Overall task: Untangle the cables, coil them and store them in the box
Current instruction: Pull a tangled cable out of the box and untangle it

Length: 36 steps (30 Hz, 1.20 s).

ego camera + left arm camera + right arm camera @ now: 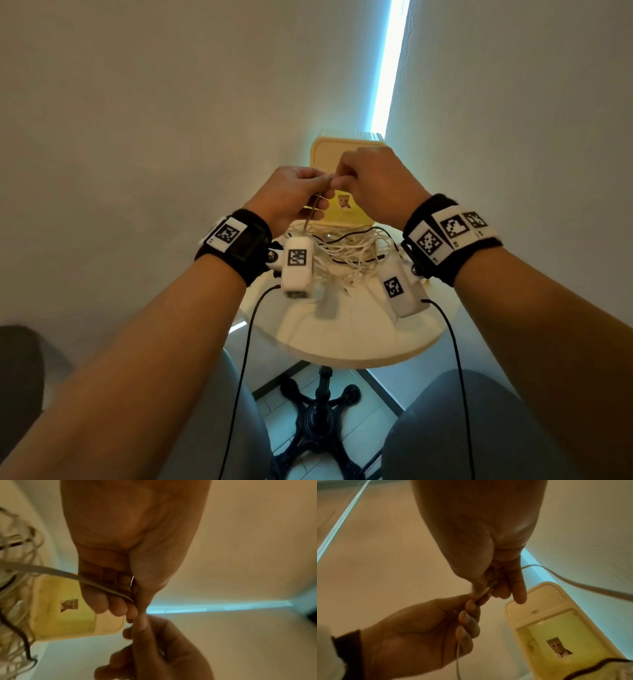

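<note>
Untangling step: left hand [291,195] and right hand [373,178] both pinch one thin white cable [313,214]; the white-and-black cable tangle [346,253] lies below. Next, probably, draw it free without snagging.

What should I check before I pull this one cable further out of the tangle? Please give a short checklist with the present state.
1. Left hand grips the cable: ok.
2. Right hand pinches the same cable near the left fingers: ok.
3. Cable is free of the tangled pile: not ok, it runs down into the pile.
4. Box is open to receive coils: ok, lid up.
5. Cable's plug end is free: cannot tell.
6. Pile lies fully on the table: ok.
</note>
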Available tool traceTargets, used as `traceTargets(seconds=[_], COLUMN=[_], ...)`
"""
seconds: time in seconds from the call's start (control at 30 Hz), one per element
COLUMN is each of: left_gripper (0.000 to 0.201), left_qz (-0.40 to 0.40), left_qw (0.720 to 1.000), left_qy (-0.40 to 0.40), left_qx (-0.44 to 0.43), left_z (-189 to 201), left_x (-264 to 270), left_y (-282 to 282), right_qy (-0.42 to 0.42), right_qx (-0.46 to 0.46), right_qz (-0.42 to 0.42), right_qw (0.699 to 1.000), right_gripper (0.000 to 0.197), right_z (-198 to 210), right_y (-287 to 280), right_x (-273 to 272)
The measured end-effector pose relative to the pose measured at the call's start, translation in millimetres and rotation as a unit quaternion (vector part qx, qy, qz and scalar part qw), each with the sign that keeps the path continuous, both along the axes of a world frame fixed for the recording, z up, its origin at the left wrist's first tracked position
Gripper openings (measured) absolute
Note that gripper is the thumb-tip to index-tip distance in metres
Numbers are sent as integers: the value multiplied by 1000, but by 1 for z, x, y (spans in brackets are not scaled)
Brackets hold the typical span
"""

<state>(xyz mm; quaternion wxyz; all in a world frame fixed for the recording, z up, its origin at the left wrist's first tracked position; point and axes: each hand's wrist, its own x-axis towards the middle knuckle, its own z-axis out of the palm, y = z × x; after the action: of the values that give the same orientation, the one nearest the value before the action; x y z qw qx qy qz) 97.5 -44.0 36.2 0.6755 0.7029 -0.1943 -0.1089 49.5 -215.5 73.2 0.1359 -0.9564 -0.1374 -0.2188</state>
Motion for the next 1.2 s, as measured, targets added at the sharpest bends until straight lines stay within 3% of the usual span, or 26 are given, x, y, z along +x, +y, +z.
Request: traceTargets(seconds=[0.1, 0.2, 0.33, 0.4, 0.5, 0.57, 0.67, 0.73, 0.83, 0.93, 1.07, 1.2], left_gripper=[24, 32, 33, 32, 29, 26, 23, 22, 20, 19, 29, 40], left_qz=[-31, -42, -34, -11, 52, 94, 113, 97, 48, 28, 17, 32], left_qw=[991, 985, 978, 968, 957, 965, 976, 984, 991, 985, 954, 950], left_qy=[107, 131, 150, 173, 187, 162, 124, 104, 83, 82, 121, 133], left_qx=[-71, -104, -141, -182, -217, -184, -136, -108, -94, -152, -274, -281], left_z=[-9, -20, -38, -38, -24, -17, -15, -15, -9, 4, 14, 13], left_x=[0, 0, 1, 1, 3, 6, 10, 6, -4, -14, -18, -17], left_y=[3, 8, 15, 13, 10, 11, 12, 12, 7, 4, 2, -2], right_qy=[-32, -119, -210, -173, 60, 161, 30, -14, 56, 76, 131, 150], right_qx=[9, 91, 281, 310, 168, 97, 70, 66, 50, 130, 224, 236], right_qz=[-17, -75, -156, -159, -173, -192, -167, -97, 0, 32, 44, 84], right_qw=[999, 986, 923, 921, 969, 963, 983, 993, 997, 988, 965, 956], right_gripper=[10, 12, 12, 14, 18, 21, 42, 48, 46, 22, 28, 25], right_z=[1, 7, 24, 24, 11, 2, 1, 5, -1, -9, -20, -20], right_y=[-6, -16, -40, -48, -48, -47, -44, -33, -14, -4, 8, 18], right_x=[3, 7, 2, -4, -15, -21, -21, -23, -23, -26, -30, -34])
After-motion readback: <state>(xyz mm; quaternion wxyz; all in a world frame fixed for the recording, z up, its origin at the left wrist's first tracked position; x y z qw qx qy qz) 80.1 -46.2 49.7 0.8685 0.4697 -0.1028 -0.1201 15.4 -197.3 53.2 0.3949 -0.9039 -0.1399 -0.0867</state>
